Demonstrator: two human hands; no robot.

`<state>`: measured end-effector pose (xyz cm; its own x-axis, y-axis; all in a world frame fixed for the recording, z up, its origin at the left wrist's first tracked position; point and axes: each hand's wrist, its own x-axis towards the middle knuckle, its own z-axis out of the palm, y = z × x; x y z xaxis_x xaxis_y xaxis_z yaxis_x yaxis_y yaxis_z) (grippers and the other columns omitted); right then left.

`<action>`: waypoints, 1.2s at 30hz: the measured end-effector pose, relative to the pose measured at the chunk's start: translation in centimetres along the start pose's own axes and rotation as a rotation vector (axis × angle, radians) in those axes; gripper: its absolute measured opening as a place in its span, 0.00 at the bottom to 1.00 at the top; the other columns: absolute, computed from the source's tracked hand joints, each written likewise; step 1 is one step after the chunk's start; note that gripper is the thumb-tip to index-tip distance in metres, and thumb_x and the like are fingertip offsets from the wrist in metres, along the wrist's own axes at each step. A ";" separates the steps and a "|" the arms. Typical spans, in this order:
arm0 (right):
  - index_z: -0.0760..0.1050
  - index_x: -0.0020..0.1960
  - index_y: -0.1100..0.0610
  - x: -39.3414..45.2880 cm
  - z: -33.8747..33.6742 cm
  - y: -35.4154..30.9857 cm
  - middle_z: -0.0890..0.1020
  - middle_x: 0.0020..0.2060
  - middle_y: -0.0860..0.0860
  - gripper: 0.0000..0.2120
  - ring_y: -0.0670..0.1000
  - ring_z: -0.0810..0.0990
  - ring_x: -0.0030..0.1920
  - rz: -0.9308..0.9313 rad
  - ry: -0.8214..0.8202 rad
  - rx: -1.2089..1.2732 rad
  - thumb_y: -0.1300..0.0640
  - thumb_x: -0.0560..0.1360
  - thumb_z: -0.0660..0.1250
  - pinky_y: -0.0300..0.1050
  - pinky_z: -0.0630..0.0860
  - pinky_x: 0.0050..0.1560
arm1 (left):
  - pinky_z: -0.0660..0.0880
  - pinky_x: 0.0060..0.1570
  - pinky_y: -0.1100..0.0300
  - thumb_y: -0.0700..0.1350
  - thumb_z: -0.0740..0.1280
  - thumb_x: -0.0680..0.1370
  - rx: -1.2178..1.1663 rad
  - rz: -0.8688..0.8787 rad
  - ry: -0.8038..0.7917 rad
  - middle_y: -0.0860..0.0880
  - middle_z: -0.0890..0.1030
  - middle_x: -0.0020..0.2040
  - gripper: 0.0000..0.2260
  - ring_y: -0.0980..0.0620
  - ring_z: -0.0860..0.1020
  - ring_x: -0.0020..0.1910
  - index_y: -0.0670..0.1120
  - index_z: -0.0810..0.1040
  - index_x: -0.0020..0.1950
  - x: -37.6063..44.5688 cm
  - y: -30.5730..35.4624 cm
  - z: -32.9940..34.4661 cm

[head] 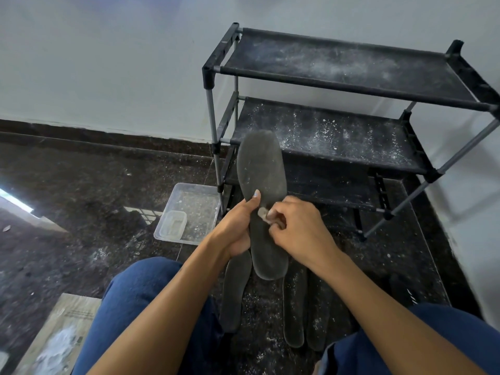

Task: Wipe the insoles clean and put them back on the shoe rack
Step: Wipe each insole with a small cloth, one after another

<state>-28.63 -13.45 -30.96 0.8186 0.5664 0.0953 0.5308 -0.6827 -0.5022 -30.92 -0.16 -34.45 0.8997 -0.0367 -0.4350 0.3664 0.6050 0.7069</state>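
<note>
Landmark was the shoe rack (349,104), black, three fabric shelves, dusted with white specks, standing against the wall. Far left of the rack and nearer the camera, a paper bag (58,336) with white powder lay on the dark floor (81,185). Just left of the rack's front-left leg sat a clear plastic tray (198,207), with a smaller clear container (173,224) resting on its near end. Left hand (235,228) gripped the held insole (261,201) in front of the rack's lower shelves, thumb laid on the insole's top face, the other fingers curled round behind its edge. The insole was grey, dusty, held in the air with one end pointing toward the rack and the other toward the person. Right hand (300,228) pinched a small pale cloth (263,212) in curled fingers, pressing it against the insole's middle. Below the hands, in front of the rack, three more insoles (295,307) lay on the floor between the person's blue-trousered knees (140,293).
</note>
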 end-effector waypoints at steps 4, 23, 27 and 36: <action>0.81 0.42 0.55 -0.9 0.6 -0.7 0.79 0.43 0.49 0.03 0.50 0.80 0.43 0.025 -0.196 0.045 0.58 0.70 0.69 0.45 0.78 0.46 | 0.81 0.47 0.56 0.53 0.52 0.83 -0.031 0.019 0.017 0.40 0.80 0.59 0.23 0.46 0.82 0.51 0.37 0.70 0.68 0.0 0.2 -0.2; 0.82 0.48 0.56 -0.1 0.6 -0.2 0.80 0.45 0.49 0.08 0.50 0.80 0.44 -0.025 0.120 0.094 0.59 0.72 0.66 0.50 0.78 0.47 | 0.79 0.35 0.61 0.51 0.55 0.83 0.041 -0.023 0.053 0.46 0.80 0.37 0.15 0.53 0.81 0.34 0.43 0.74 0.45 0.3 0.0 -0.3; 0.80 0.54 0.56 -0.4 0.3 -0.6 0.78 0.46 0.50 0.11 0.51 0.78 0.47 -0.062 0.050 -0.025 0.56 0.73 0.67 0.49 0.76 0.49 | 0.81 0.41 0.59 0.51 0.55 0.83 0.054 -0.012 0.032 0.44 0.81 0.43 0.17 0.51 0.82 0.39 0.40 0.76 0.53 0.3 -0.1 -0.4; 0.82 0.46 0.55 -0.6 -0.1 -0.6 0.82 0.38 0.49 0.06 0.46 0.81 0.36 0.082 -0.024 0.079 0.57 0.70 0.72 0.29 0.72 0.38 | 0.81 0.44 0.58 0.51 0.53 0.83 0.047 -0.003 0.022 0.43 0.84 0.47 0.18 0.49 0.84 0.45 0.39 0.76 0.58 -0.2 -0.1 0.1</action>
<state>-29.43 -13.44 -30.66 0.8529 0.5212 0.0310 0.4422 -0.6896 -0.5735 -31.11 -0.30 -34.42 0.8936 -0.0208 -0.4484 0.3801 0.5666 0.7311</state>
